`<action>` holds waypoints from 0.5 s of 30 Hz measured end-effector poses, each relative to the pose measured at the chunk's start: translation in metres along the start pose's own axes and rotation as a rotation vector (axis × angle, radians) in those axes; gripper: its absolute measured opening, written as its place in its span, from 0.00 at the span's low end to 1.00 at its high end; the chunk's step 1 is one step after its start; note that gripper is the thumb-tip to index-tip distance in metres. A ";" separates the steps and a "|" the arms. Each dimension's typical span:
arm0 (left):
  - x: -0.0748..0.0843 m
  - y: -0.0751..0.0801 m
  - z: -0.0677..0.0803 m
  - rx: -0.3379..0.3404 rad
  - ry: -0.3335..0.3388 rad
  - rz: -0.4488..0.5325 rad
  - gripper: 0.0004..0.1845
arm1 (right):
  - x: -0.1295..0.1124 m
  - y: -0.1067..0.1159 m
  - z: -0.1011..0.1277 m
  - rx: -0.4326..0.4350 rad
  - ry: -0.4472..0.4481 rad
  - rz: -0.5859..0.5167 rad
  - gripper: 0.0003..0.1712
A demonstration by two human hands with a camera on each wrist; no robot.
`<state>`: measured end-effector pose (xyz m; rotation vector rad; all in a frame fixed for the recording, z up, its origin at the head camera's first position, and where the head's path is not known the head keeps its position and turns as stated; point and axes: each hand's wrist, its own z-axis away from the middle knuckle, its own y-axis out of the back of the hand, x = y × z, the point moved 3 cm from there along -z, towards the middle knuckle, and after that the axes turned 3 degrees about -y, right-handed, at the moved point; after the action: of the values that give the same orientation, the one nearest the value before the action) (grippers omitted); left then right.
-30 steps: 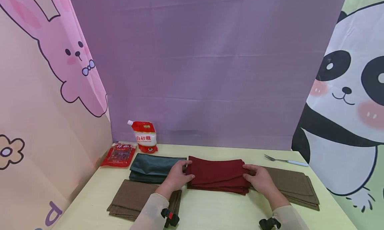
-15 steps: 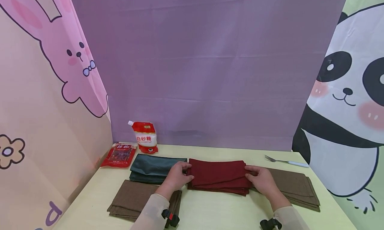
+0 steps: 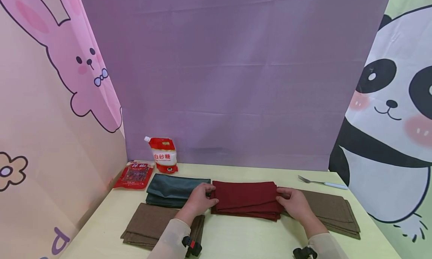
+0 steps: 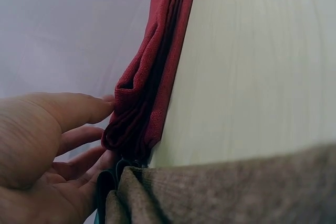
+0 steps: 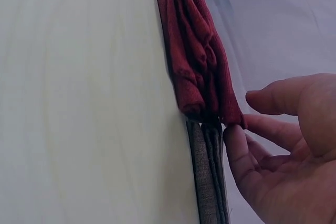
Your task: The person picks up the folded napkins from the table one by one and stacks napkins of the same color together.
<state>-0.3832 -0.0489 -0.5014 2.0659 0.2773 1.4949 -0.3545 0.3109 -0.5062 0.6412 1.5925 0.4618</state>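
Observation:
A folded dark red cloth (image 3: pixel 246 199) lies in several layers at the middle of the table. My left hand (image 3: pixel 200 199) is at its left end; in the left wrist view the thumb (image 4: pixel 86 109) touches the folded edge and the fingers extend beside it. My right hand (image 3: pixel 294 203) is at the other end. In the right wrist view its fingertips (image 5: pixel 233 136) are right at the cloth's lower corner, with the thumb held apart. A folded brown cloth (image 3: pixel 329 210) lies to the right, partly behind the right hand. A folded dark teal cloth (image 3: pixel 175 187) lies beyond the left hand.
Another folded brown cloth (image 3: pixel 153 221) lies at front left, partly covered by the left forearm. At the back left are a red packet (image 3: pixel 135 175) and a standing red-and-white pouch (image 3: pixel 164 155). A fork (image 3: pixel 322 182) with a pale handle lies back right.
The red cloth's far edge has come down and flattened, mostly in the first half second. The right hand has shifted slightly to the right; the left hand has barely moved.

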 end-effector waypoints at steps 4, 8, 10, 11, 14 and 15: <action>-0.002 0.000 0.000 -0.007 0.000 -0.002 0.24 | 0.002 0.000 -0.002 -0.007 0.017 0.004 0.22; -0.002 0.000 0.000 -0.010 0.010 0.004 0.24 | 0.004 -0.001 -0.002 -0.023 0.021 0.007 0.22; -0.003 0.000 0.000 -0.010 0.012 0.006 0.24 | 0.004 -0.001 -0.002 -0.026 0.015 0.004 0.22; -0.004 0.000 0.000 -0.009 0.015 0.006 0.24 | 0.004 -0.001 -0.002 -0.027 0.017 0.004 0.22; -0.006 -0.001 -0.001 -0.012 0.018 -0.001 0.24 | 0.002 0.000 -0.001 -0.023 0.017 -0.003 0.22; -0.006 -0.001 -0.001 -0.012 0.015 -0.003 0.24 | 0.001 0.000 -0.001 -0.022 0.018 -0.004 0.22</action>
<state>-0.3864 -0.0508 -0.5065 2.0450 0.2773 1.5071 -0.3556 0.3117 -0.5071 0.6193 1.6029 0.4827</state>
